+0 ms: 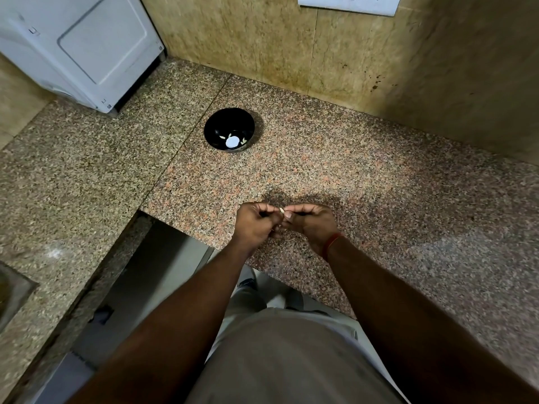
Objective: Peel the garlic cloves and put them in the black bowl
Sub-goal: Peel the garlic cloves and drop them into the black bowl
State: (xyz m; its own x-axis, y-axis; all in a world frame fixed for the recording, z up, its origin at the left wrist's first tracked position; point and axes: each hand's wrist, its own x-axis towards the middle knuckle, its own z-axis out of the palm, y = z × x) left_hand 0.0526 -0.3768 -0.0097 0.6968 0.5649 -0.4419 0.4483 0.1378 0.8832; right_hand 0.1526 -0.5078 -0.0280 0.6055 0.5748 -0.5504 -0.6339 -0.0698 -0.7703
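Observation:
A small pale garlic clove (281, 210) is pinched between the fingertips of both hands, just above the near part of the granite counter. My left hand (254, 225) and my right hand (309, 223) meet at it with fingers curled; only the clove's tip shows. Farther back on the counter stands the black bowl (217, 123), holding several pale peeled cloves (223, 137) and a bright light reflection at its bottom.
The speckled granite counter (350, 176) runs into a corner with beige tiled walls. A white appliance (78, 48) stands at the back left. A steel sink edge (11, 290) shows at the far left. The counter has a cut-out edge right below my hands.

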